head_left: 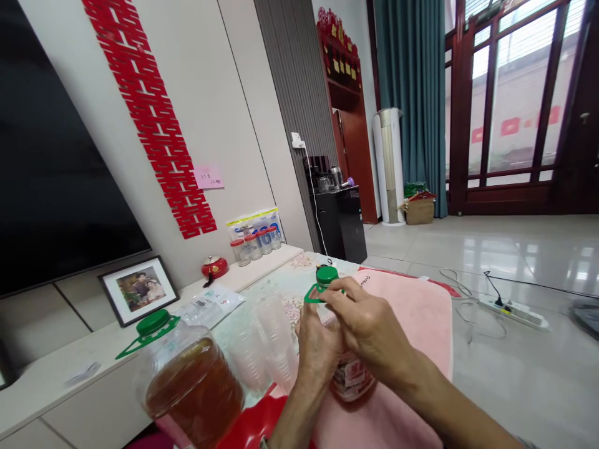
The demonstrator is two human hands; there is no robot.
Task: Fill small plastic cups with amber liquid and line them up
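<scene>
My left hand (316,346) is wrapped round the shoulder of a clear plastic bottle (350,377) with a red label that stands on a pink towel (412,318). My right hand (369,324) reaches over it, fingers pinched at the neck just under the green cap (326,274) and its green carry handle (312,295). A second, larger jug (191,380) of amber liquid with a green cap stands nearer me on the left. Stacks of clear plastic cups (269,349) lie between the two.
A low white cabinet (70,374) along the wall bears a framed photo (139,290), a red ornament (214,267) and small red-lidded jars (255,246). A big dark screen hangs above. A power strip (515,310) with cables lies on the tiled floor at right.
</scene>
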